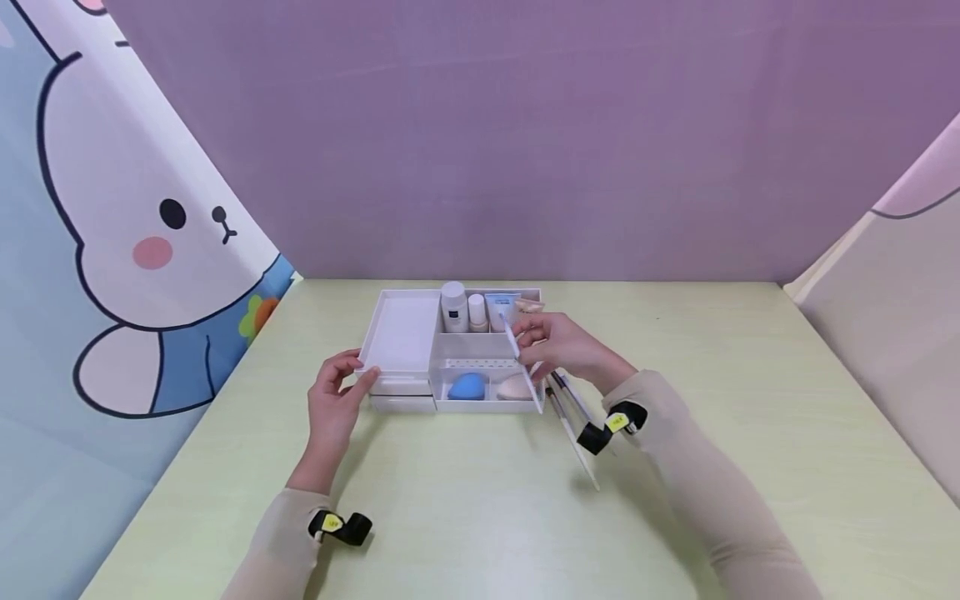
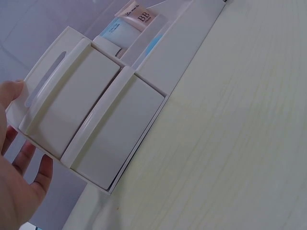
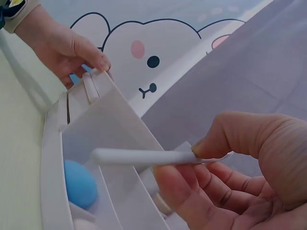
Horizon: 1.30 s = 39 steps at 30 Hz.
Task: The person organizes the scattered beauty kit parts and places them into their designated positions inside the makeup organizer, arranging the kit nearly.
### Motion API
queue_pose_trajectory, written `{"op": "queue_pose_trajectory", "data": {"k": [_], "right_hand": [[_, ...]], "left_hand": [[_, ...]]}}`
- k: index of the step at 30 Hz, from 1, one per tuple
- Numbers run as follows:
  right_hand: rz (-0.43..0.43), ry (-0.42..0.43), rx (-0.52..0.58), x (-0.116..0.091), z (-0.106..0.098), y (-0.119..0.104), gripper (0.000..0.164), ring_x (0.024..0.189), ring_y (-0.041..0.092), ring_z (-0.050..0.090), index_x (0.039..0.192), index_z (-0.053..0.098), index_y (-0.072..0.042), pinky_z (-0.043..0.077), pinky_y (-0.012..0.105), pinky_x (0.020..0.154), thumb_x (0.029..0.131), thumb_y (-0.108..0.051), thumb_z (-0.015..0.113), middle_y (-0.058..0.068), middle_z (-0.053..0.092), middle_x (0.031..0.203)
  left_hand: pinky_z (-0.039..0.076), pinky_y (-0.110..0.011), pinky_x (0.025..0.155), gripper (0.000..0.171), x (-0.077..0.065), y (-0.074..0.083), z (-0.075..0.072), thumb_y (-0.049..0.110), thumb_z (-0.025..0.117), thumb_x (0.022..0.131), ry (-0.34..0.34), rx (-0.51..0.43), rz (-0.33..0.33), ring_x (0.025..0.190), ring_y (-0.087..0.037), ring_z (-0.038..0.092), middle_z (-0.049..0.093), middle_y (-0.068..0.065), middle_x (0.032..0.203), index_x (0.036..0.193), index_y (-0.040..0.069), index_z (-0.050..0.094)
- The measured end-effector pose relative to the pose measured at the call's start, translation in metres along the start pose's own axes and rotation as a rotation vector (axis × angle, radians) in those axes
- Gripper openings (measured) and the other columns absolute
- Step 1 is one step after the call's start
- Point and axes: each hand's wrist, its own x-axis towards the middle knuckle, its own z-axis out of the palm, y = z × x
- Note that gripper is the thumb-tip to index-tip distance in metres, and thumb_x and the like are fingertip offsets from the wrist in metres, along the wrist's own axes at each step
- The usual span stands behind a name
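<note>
A white cosmetics organizer [image 1: 400, 329] with two drawers sits on the table. My left hand [image 1: 335, 402] holds its left side, the thumb on the front top corner and the fingers along the side. Over the organizer's right compartments, my right hand [image 1: 561, 343] pinches a slim white stick-like tool [image 3: 129, 157] between thumb and fingers. The fingers partly hide the tool's far end, so its kind is unclear. Below it in the front compartments lie a blue makeup sponge [image 1: 467, 387] and a pale makeup sponge [image 1: 514, 387].
Makeup brushes [image 1: 576, 442] lie right of the organizer, partly under my right wrist. Its back compartment holds a white bottle [image 1: 453, 308], a smaller bottle [image 1: 477, 313], a light blue tube [image 1: 501, 305] and a pinkish BB tube [image 2: 138, 15]. A purple cloth wall [image 1: 525, 150] stands behind the table.
</note>
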Motion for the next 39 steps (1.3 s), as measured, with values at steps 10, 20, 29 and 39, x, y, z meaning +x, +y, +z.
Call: {"op": "queue_pose_trajectory", "data": {"k": [10,20,29,39], "right_hand": [[-0.036,0.002,0.076,0.021,0.027,-0.008,0.036,0.066,0.017,0.064,0.12,0.05,0.013,0.058,0.035,0.056,0.084,0.013,0.059,0.006,0.06,0.082],[0.004,0.031,0.187,0.04,0.056,-0.016,0.036,0.067,0.021,0.065,0.121,0.052,0.007,0.058,0.035,0.058,0.087,0.014,0.06,0.015,0.063,0.093],[0.013,0.063,0.251,0.055,0.082,-0.023,0.041,0.07,0.021,0.066,0.128,0.05,0.009,0.059,0.035,0.06,0.089,0.014,0.06,0.019,0.065,0.097],[-0.013,0.123,0.317,0.069,0.106,-0.031,0.044,0.07,0.022,0.064,0.132,0.048,0.011,0.059,0.036,0.062,0.091,0.012,0.06,0.015,0.065,0.092]], "left_hand": [[0.048,-0.016,0.078,0.022,0.0,0.0,0.0,0.004,0.071,0.091,-0.001,0.009,0.002,0.107,-0.013,0.055,0.058,0.002,0.123,0.102,-0.004,0.055],[0.047,-0.016,0.078,0.023,-0.001,0.002,0.002,0.002,0.071,0.091,0.008,0.001,-0.005,0.106,-0.01,0.054,0.058,-0.007,0.126,0.104,-0.009,0.054],[0.047,-0.014,0.075,0.028,-0.001,0.002,0.003,0.002,0.072,0.09,0.015,-0.003,-0.005,0.104,-0.007,0.054,0.058,-0.008,0.126,0.106,-0.012,0.054],[0.048,-0.015,0.078,0.022,-0.001,0.001,0.002,0.004,0.071,0.091,0.017,0.008,-0.017,0.107,-0.012,0.055,0.059,0.001,0.123,0.102,-0.005,0.055]]}}
